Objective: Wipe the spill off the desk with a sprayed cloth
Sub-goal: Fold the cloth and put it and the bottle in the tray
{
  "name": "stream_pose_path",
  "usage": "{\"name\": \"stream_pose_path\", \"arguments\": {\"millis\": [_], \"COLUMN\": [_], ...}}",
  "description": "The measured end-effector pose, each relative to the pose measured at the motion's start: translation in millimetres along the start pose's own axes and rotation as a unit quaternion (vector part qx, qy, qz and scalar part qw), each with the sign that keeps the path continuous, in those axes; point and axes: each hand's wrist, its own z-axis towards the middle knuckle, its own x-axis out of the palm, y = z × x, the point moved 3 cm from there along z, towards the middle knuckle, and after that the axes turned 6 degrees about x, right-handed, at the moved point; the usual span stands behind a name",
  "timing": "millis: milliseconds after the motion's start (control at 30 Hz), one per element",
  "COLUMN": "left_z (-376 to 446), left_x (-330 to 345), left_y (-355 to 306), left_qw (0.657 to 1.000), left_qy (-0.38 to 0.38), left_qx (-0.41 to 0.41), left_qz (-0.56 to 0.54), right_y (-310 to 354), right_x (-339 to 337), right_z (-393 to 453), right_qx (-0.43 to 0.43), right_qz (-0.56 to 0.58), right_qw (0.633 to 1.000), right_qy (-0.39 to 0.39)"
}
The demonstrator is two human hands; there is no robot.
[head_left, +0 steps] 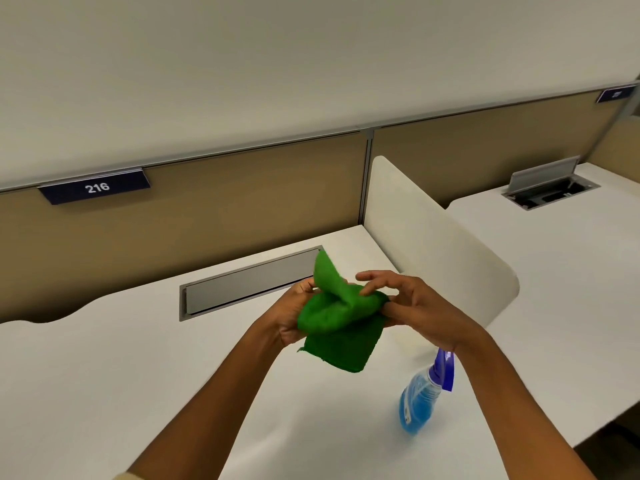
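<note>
While both hands hold the green cloth [337,315] in the air above the bench [104,368], the left hand [292,315] grips it from below and the right hand [412,306] pinches its edge with fingers half spread. The spray bottle [424,396] stands just below the right wrist, nearer to that hand, its long axis tilted up toward it; no spill is visible. Only "216" on the blue sign [95,187] can be read; the bottle label is too blurred.

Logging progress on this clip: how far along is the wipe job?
Early. Done: the cloth is picked up, off the desk. In hand: both hands, left and right, hold it bunched in the air. The spray bottle stands untouched by the right forearm; whether the cloth is sprayed I cannot tell. Left: wiping. No spill is visible.
</note>
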Motion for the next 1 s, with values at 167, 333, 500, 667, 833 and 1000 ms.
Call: {"name": "stream_pose_path", "arguments": {"millis": [167,333,500,667,833,1000], "left_z": [17.4,25.3,41.4,62.0,88.1,124.2], "left_x": [2.4,12.3,23.1,35.2,41.7,29.9], "left_y": [0.1,-6.4,-9.3,-5.9,5.5,27.2], "left_qw": [0.999,0.993,0.983,0.982,0.988,0.980], "left_qy": [-0.010,-0.004,0.011,0.018,0.000,-0.031], "left_qx": [0.020,0.062,0.089,0.088,0.045,-0.020], "left_qz": [0.026,0.101,0.162,0.169,0.146,0.196], "right_y": [-12.0,-19.9,-21.1,-33.0,-48.1,-78.2], "right_x": [-12.3,-23.5,-38.0,-55.4,-85.3,-125.1], "right_z": [0.5,10.7,20.6,25.6,35.2,53.1], "right_qx": [0.033,0.080,0.147,0.233,0.243,0.256], "right_qz": [0.031,0.079,0.031,0.049,0.076,0.144], "right_qw": [0.999,0.994,0.988,0.971,0.967,0.947], "right_qy": [0.005,-0.017,-0.040,0.026,-0.020,-0.133]}}
